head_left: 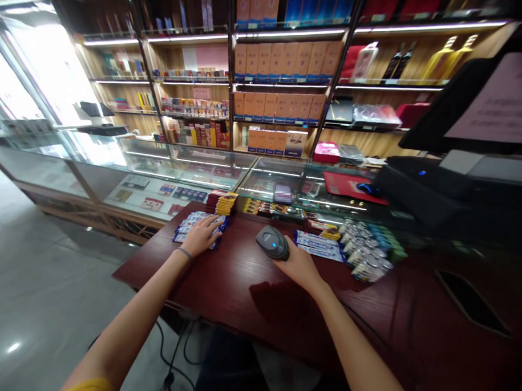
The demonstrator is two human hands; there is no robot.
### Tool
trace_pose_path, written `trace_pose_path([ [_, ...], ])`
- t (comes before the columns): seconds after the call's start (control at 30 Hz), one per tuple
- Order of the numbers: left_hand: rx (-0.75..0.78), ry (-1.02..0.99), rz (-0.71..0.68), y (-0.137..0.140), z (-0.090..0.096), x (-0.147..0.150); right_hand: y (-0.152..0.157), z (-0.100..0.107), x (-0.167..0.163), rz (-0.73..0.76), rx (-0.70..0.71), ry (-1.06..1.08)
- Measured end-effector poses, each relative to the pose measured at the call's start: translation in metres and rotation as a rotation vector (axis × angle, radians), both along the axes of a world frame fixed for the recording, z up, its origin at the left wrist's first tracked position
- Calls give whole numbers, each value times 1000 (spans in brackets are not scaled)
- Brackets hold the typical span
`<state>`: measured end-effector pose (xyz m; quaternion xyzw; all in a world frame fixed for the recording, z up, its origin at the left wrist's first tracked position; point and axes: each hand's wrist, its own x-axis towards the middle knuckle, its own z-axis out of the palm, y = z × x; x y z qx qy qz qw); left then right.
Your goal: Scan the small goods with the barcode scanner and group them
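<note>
Here, the right hand (300, 266) is firmly gripping a handheld barcode scanner (271, 242) over the dark-red counter (230, 288), while the left hand (200, 236), flattened with fingers loosely spread, is resting on blue-and-white packets (188, 222) just beside a stack of maroon-and-yellow packets (222, 202).

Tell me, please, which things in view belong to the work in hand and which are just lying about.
In use:
scanner, gripped by right hand
blue-and-white packets, under left hand
probably, similar packets at right

Apparently lying about:
dark phone
red mat
orange boxes on shelves
</note>
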<state>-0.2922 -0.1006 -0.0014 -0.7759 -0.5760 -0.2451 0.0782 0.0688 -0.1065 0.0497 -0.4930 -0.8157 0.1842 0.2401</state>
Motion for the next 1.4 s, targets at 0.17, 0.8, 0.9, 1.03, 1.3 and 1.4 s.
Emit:
trace_pose_path([
  [0.17, 25, -97, -127, 18, -3, 66, 1, -7, 41, -78, -4, 66],
  [0.8, -27, -195, -486, 64, -26, 303, -23, -15, 185, -392, 12, 167],
  [0.9, -54, -151, -475, 67, -30, 318, -25, -16, 200, -421, 8, 152],
  [1.03, -92, -59, -430, 68, -36, 326, -27, -20, 210, -434, 6, 159],
  [1.3, -120, 4, -435, 62, -33, 326, -24, -24, 206, -438, -2, 176],
  [1.4, -126, -119, -392, 60, -29, 322, -21, -26, 203, -434, -1, 199],
])
